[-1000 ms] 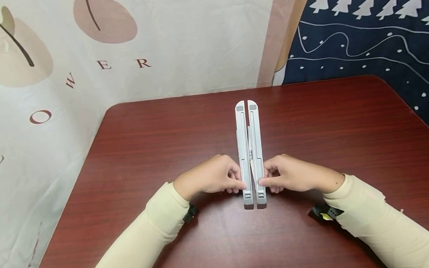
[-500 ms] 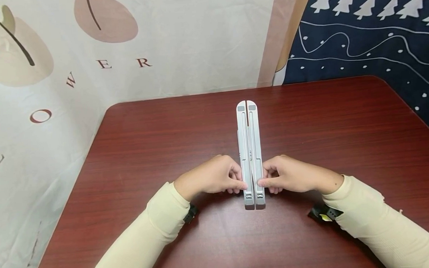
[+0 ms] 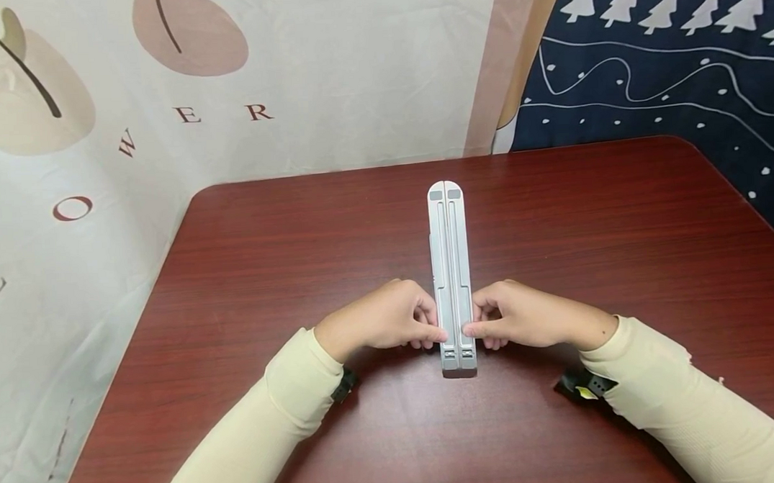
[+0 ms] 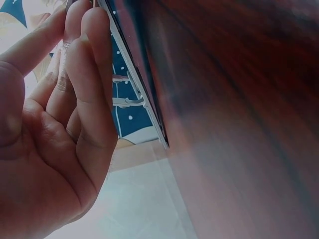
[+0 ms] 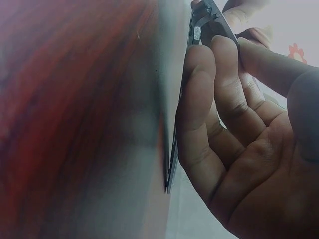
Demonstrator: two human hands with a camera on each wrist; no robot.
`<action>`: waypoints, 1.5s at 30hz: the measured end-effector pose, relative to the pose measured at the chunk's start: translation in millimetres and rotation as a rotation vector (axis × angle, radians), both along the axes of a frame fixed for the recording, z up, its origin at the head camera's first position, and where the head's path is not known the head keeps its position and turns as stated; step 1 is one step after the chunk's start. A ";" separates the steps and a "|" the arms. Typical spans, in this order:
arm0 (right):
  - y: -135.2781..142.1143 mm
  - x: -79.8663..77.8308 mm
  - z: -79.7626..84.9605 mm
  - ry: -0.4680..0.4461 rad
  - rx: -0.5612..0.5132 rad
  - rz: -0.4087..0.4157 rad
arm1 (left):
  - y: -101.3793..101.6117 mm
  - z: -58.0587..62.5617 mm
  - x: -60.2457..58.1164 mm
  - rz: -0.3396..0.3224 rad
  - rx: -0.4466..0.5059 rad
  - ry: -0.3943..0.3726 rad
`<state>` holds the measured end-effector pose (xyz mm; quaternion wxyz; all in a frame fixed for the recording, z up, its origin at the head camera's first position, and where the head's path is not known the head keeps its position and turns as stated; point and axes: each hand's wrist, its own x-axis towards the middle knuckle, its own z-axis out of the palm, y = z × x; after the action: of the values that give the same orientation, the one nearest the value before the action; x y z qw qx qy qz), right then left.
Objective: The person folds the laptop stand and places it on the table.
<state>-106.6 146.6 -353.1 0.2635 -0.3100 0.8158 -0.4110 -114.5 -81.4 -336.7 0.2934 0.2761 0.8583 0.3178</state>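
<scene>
Near the middle of the counter (image 3: 344,438), our left hand (image 3: 398,317) and right hand (image 3: 517,313) pinch one bar (image 3: 442,261) each of the stand (image 3: 459,267) in curled fingers (image 4: 92,97); we should squeeze evenly, keeping the ends flush.

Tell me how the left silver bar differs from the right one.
The left bar is pinched by the left hand; the right bar by the right hand. A thin sliver shows along the left bar's outer edge, while none shows along the right bar's. The two lie on opposite sides of the seam. Both are silver and long, with rounded far ends and gray pads there.
</scene>
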 end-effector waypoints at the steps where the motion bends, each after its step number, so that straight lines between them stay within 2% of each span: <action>1: 0.1 0.1 0.2 -0.001 0.001 -0.001 | 0.1 -0.3 0.0 -0.001 0.000 0.001; 12: 0.3 -0.5 -2.5 0.004 -0.017 0.006 | 0.0 1.7 1.0 -0.006 -0.007 0.032; 18: -0.6 -0.9 -0.1 0.061 -0.009 0.026 | -2.6 4.0 1.9 -0.015 -0.001 0.048; 22: 1.1 -3.1 2.6 0.077 0.010 0.032 | -4.2 4.8 2.1 -0.029 -0.015 0.084; 25: 4.6 -6.3 9.0 0.081 0.020 -0.023 | -4.5 4.0 1.9 -0.048 -0.050 0.143; 29: 8.6 -17.1 27.7 0.137 0.005 -0.190 | -4.2 3.8 2.7 -0.058 -0.097 0.196; 33: 9.2 -36.8 49.3 0.224 -0.039 -0.375 | -3.7 4.3 3.8 -0.050 -0.107 0.189; 35: 8.1 -47.3 57.0 0.274 -0.064 -0.442 | -3.6 4.4 4.3 -0.048 -0.106 0.183; 40: 0.4 -69.6 70.1 0.356 -0.085 -0.501 | -3.2 4.5 5.6 -0.051 -0.109 0.173; 45: -8.0 -84.4 76.9 0.351 -0.059 -0.508 | -2.4 5.6 6.0 -0.051 -0.108 0.168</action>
<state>-191.0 138.7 -276.2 -0.0015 -0.1699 0.8879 -0.4274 -108.4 -83.9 -331.1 0.2429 0.3073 0.8884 0.2395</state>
